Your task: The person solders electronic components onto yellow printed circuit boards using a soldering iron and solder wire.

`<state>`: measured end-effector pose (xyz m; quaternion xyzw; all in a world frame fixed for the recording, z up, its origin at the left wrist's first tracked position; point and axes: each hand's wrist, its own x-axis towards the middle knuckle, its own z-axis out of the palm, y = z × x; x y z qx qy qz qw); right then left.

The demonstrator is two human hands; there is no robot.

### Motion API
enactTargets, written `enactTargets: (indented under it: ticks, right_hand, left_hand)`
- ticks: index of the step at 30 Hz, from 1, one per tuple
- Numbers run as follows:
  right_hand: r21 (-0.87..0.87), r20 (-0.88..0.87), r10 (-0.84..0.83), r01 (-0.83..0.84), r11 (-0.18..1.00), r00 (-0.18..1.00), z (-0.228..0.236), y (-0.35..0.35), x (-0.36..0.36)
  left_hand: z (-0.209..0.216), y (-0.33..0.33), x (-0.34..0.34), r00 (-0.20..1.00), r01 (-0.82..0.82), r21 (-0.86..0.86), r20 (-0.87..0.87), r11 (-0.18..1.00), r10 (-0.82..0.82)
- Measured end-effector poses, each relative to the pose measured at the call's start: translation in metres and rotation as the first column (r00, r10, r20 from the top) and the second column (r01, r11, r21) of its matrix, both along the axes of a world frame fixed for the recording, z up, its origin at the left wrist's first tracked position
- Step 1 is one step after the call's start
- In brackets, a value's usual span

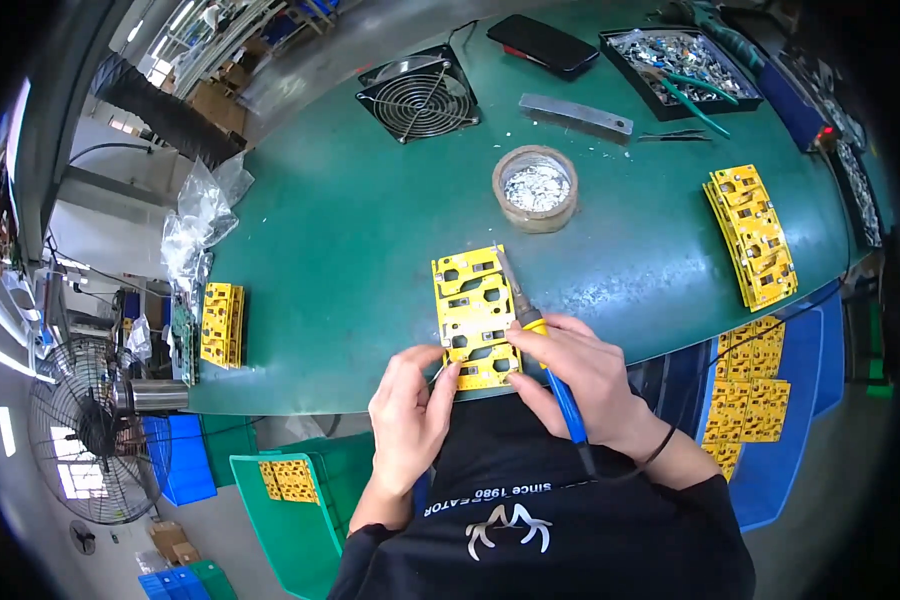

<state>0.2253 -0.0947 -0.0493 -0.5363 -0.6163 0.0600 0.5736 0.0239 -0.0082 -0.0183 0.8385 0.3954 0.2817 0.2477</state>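
Note:
A yellow circuit board panel (473,325) with dark cut-outs lies at the near edge of the green table, in front of me. The fingers of my left hand (410,405) are closed at its lower left edge, the thumb over the board. A thin pale sliver shows by these fingertips, too small to name. My right hand (585,375) is wrapped round a soldering iron (562,400) with a blue and yellow handle. Its metal tip points away from me, over the board's upper right edge. Right fingertips also touch the board's right side.
A round tub (535,190) of silvery bits stands beyond the board. Farther back are a small fan (420,98), a phone (542,45), a metal bar (576,117) and a parts tray (685,75) with pliers. Yellow board stacks (752,238) stand right and left; bins (290,520) hang below.

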Motion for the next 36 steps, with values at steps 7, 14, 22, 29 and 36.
enactTargets:
  ticks: [7,14,22,29,36]
  right_hand:
    - [0.090,0.032,-0.191,0.188,0.978,0.981,0.004,0.006,0.025]
    - [0.022,0.137,-0.368,0.369,0.929,0.920,0.007,0.004,0.035]
    - [0.049,0.021,-0.104,0.103,0.994,0.994,0.013,-0.019,0.014]
    - [0.054,-0.009,-0.035,0.036,0.998,0.999,0.010,-0.025,0.010]
    - [0.019,-0.031,-0.055,0.055,0.998,0.998,0.009,-0.027,0.014]
  left_hand:
    - [-0.002,0.001,0.000,0.992,0.029,0.027,0.120,0.999,-0.032]
    - [-0.001,0.007,0.006,0.991,0.104,0.137,0.068,0.985,-0.114]
    - [-0.005,0.005,0.019,0.994,0.105,0.230,-0.008,0.968,-0.106]
    - [0.002,-0.004,0.012,0.990,0.140,0.218,-0.057,0.966,-0.131]
    - [0.005,-0.007,0.005,0.976,0.214,0.158,-0.072,0.964,-0.205]
